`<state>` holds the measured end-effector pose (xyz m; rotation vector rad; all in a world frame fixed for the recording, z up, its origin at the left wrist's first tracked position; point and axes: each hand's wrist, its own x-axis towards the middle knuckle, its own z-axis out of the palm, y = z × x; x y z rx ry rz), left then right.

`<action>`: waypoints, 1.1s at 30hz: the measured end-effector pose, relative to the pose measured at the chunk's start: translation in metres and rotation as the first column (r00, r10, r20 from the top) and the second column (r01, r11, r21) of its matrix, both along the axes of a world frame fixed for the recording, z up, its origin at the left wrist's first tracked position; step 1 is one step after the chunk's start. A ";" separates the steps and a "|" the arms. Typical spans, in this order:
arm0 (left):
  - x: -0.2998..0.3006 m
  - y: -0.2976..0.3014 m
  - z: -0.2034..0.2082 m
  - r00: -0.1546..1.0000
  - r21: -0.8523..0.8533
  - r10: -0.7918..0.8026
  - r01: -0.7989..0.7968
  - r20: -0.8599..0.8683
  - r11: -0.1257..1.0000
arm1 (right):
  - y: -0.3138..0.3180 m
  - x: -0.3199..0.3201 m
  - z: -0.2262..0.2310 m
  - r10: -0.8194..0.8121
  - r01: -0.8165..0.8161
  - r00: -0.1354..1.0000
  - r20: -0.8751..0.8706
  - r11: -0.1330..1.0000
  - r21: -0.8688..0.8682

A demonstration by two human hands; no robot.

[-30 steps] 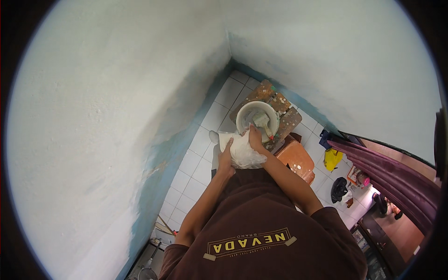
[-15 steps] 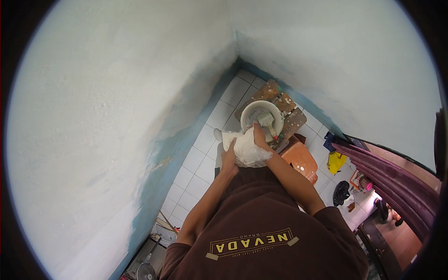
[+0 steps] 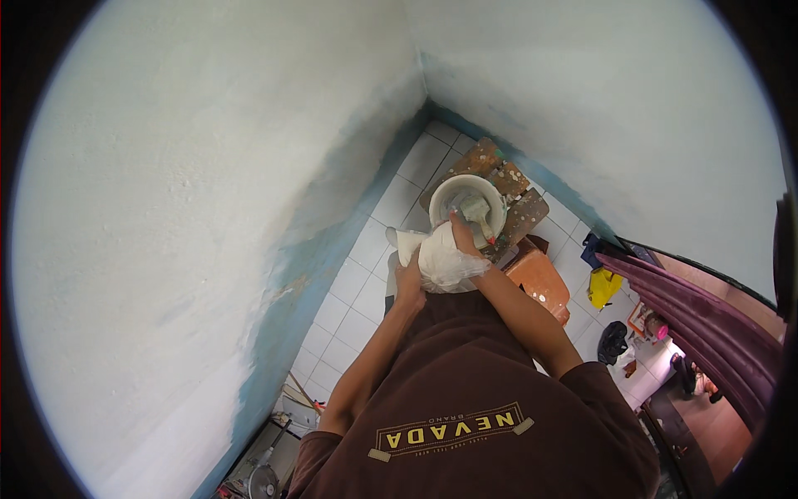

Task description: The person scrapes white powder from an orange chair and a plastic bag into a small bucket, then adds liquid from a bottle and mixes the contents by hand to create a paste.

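Both my hands grip a clear plastic bag of white paste or powder (image 3: 437, 259), held in front of my body at the near side of a white bucket (image 3: 435, 193). My left hand (image 3: 410, 281) is closed round the bag's left side. On the right, my right hand (image 3: 464, 239) is closed on the bag, its fingers close to the bucket's rim. Inside the bucket lies a wide paintbrush (image 3: 475, 209), its red-tipped handle resting at the near right rim. What else the bucket holds is hard to make out.
The bucket stands on a paint-spotted wooden bench (image 3: 524, 214) in a corner between whitish walls with blue lower bands. An orange plastic stool (image 3: 539, 281) is beside it. Purple curtain (image 3: 706, 316), yellow cloth (image 3: 604, 287) and black bag (image 3: 613, 341) are at right. A fan (image 3: 263, 481) stands lower left.
The bag has bunched up slightly between my hands, its shape a little rounder. Both hands keep hold of it. The view has shifted a little; bucket and brush stay put.
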<state>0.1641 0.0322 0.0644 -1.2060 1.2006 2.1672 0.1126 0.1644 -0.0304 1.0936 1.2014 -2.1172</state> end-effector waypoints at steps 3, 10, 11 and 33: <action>-0.005 0.003 0.006 0.999 -0.012 -0.012 0.013 0.029 1.000 | 0.002 -0.002 -0.006 0.002 -0.002 1.000 -0.006 0.999 -0.048; -0.002 0.001 0.011 0.999 -0.032 -0.018 0.017 -0.027 0.999 | -0.001 -0.006 0.017 0.119 -0.115 0.993 -0.014 0.981 0.159; -0.003 0.002 0.012 0.999 -0.043 -0.019 0.018 -0.025 0.999 | 0.000 -0.006 0.018 0.138 -0.130 0.990 -0.033 0.976 0.173; -0.028 0.009 0.027 0.983 -0.122 -0.163 0.153 -0.079 0.981 | 0.011 -0.019 0.029 -0.038 0.040 0.999 -0.031 0.997 0.072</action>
